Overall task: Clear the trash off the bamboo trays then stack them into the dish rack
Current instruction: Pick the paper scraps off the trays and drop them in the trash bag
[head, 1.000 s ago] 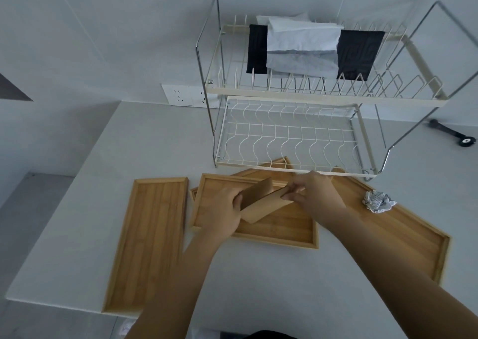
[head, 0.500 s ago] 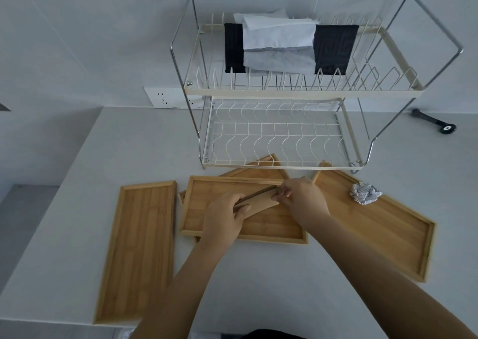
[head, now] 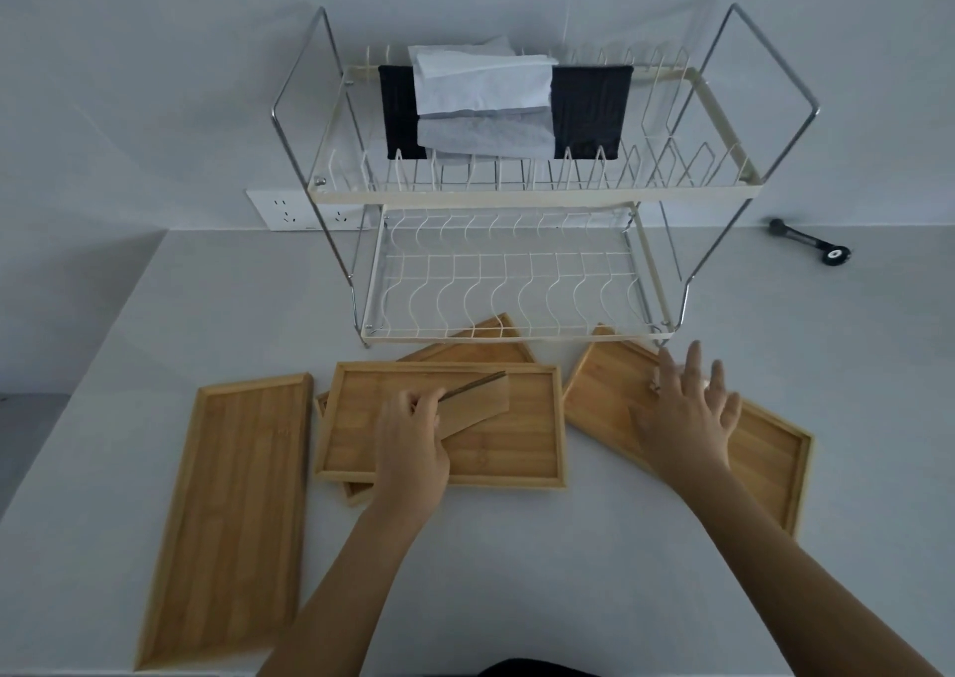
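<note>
Several bamboo trays lie on the white counter in front of the two-tier wire dish rack [head: 517,336]. A long tray [head: 248,511] is at the left. The middle tray [head: 522,449] rests on another tray [head: 475,350]. My left hand [head: 411,449] is shut on a folded brown card piece [head: 480,405] just above the middle tray. The right tray [head: 770,454] lies at an angle. My right hand [head: 682,413] hovers over it with its fingers spread. It covers the crumpled paper wad [head: 655,386], of which only a sliver shows.
A black cloth [head: 398,108] and white folded paper [head: 480,82] hang on the rack's top tier; the lower tier holds nothing. A wall socket [head: 305,211] sits behind the rack at the left, and a black tool [head: 811,245] at the far right. The counter's edge runs along the left.
My right hand let go of the brown card piece and moved right, over the right tray and the crumpled wad. My left hand still holds the card piece.
</note>
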